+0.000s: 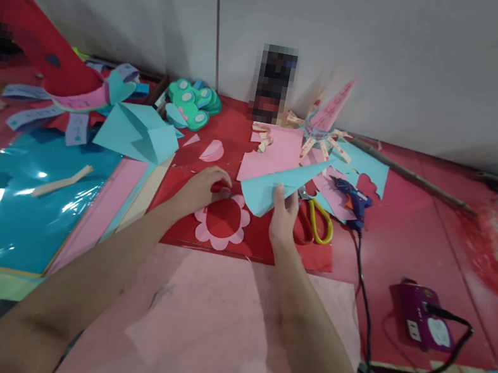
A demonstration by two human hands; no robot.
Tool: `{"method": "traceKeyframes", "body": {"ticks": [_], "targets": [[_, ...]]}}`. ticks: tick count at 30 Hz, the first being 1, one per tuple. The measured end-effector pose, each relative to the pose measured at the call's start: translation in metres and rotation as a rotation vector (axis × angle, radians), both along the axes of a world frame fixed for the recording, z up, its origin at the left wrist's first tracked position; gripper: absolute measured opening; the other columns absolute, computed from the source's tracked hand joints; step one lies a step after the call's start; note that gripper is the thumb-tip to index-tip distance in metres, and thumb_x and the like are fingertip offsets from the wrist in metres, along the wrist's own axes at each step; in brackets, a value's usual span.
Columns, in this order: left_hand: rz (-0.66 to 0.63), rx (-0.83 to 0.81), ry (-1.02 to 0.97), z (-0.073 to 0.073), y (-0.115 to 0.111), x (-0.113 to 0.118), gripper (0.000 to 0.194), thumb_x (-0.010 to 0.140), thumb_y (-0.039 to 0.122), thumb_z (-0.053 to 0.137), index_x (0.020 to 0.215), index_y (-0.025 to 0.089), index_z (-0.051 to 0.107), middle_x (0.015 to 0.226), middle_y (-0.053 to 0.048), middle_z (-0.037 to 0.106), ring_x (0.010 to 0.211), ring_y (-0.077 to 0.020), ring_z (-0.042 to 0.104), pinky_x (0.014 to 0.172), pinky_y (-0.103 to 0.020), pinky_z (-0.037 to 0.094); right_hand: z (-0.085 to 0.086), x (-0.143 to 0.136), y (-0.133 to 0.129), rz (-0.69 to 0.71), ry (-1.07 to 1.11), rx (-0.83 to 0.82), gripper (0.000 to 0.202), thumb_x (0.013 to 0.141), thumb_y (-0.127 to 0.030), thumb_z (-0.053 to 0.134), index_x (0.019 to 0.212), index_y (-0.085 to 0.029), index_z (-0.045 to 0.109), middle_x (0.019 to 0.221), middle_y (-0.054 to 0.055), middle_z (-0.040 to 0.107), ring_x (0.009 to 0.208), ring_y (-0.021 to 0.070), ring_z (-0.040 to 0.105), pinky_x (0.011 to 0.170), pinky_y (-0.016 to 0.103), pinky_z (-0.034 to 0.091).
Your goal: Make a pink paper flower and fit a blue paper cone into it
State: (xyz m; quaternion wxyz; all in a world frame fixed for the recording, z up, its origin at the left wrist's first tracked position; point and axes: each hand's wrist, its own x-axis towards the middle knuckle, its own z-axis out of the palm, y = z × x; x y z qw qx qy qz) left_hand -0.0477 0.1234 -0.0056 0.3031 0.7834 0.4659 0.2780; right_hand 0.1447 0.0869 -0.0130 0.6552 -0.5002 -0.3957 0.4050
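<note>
A light blue paper cone point(260, 193) is gripped in my right hand point(284, 218), thumb over its near side, the point aimed up and right. My left hand point(204, 191) is curled at the upper left rim of a pink paper flower ring point(218, 242), fingertips pinched there and partly hiding it. The ring lies flat on red sheet material point(178, 229). Beside my right hand rest yellow-handled scissors point(322, 222). A blue glue gun point(356, 205) lies further right.
A pink paper cone point(333, 108) with strips around its base and green cut-outs point(191, 102) stand at the back. Left are a large red cone point(40, 27), folded blue paper point(136, 131) and a glossy blue sheet point(33, 206). Right is a purple power socket point(426, 317) with a cord.
</note>
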Motion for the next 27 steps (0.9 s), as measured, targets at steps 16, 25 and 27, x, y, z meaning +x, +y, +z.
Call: {"method": "traceKeyframes", "body": {"ticks": [16,25,27], "targets": [[0.318,-0.080,-0.224,-0.0011,0.0032,0.0012,0.012,0.077,0.029,0.052,0.073,0.019,0.055,0.079,-0.001,0.065,0.076,-0.0138,0.057,0.073,-0.026,0.043,-0.0068,0.0030,0.0020,-0.059,0.137,0.010,0.046,0.078,-0.049,0.056,0.113,-0.020,0.058,0.115,0.006,0.063,0.110,0.0177,0.058,0.101,0.037,0.042],[0.458,-0.029,-0.228,0.0016,0.0049,0.0005,0.020,0.078,0.036,0.056,0.067,0.019,0.056,0.068,0.002,0.061,0.063,-0.0113,0.049,0.060,-0.024,0.037,-0.0029,0.0045,0.0011,-0.093,0.174,-0.007,0.043,0.076,-0.047,0.060,0.109,-0.018,0.059,0.107,0.006,0.065,0.105,0.0171,0.059,0.097,0.034,0.044],[0.466,-0.025,-0.233,0.0008,0.0056,0.0005,0.019,0.077,0.035,0.057,0.068,0.019,0.057,0.068,0.002,0.061,0.063,-0.0111,0.050,0.061,-0.023,0.037,-0.0034,0.0058,0.0018,-0.107,0.163,0.004,0.044,0.076,-0.048,0.060,0.108,-0.018,0.060,0.105,0.006,0.065,0.103,0.0173,0.059,0.097,0.035,0.044]]}}
